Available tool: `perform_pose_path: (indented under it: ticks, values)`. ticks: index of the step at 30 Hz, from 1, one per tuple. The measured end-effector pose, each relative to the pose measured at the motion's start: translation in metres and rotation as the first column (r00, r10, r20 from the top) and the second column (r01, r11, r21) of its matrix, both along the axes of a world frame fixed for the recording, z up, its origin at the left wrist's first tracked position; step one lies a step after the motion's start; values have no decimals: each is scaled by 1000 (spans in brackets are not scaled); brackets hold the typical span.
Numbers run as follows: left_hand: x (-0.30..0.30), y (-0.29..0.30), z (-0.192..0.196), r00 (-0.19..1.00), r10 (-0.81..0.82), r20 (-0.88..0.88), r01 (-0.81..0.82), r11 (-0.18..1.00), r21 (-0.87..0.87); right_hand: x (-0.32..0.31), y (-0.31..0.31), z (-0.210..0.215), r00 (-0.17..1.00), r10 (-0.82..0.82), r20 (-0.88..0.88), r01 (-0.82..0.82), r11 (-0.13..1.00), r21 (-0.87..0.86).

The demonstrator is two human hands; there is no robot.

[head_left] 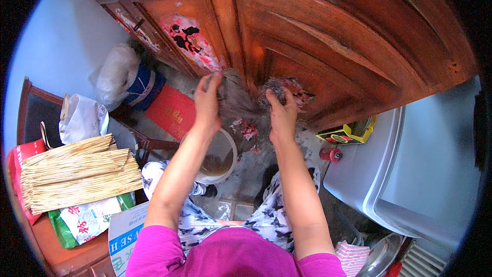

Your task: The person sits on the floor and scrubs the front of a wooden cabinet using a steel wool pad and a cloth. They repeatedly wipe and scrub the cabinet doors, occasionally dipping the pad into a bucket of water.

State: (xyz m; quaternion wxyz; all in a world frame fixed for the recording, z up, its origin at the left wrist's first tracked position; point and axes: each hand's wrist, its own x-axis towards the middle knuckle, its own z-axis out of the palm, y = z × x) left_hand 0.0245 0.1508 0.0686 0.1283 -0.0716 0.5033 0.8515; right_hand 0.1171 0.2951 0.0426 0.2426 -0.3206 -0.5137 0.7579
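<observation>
My left hand (207,103) is raised, its fingertips closed on the edge of a wet-looking grey cloth (237,94) in front of the wooden door. In my right hand (283,117) a dark grey wire scourer (275,90) is pinched, against or close to a patch of torn paper (302,93) on the lower door panel. The reddish-brown wooden door (328,72) carries a larger patch of torn red, white and black paper (189,38) farther left. Below my hands stands a white bucket (234,155) with brownish water, beside my left leg.
Paper scraps (246,129) lie on the floor below the door. Bundled thin sticks (77,174) are piled at left. A red box (171,112) and blue bucket (145,88) stand behind. At right are a grey-white appliance (425,174), a red can (330,154) and a yellow-black box (348,133).
</observation>
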Motion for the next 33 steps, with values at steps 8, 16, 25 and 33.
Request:
perform_pose_path:
  ticks: [8,16,25,33]
  values:
    - [-9,-90,8,987,158,-39,-156,986,62,-48,-42,-16,950,-105,293,-110,767,632]
    - [-12,-131,10,979,177,105,-194,963,188,-86,-42,-15,922,-386,-39,152,268,951]
    - [-8,-145,20,975,177,133,-198,965,174,-103,-56,-53,839,-511,187,-86,215,973]
    - [-3,-153,34,974,156,164,-193,951,243,-106,-58,-24,778,-549,307,-189,261,947]
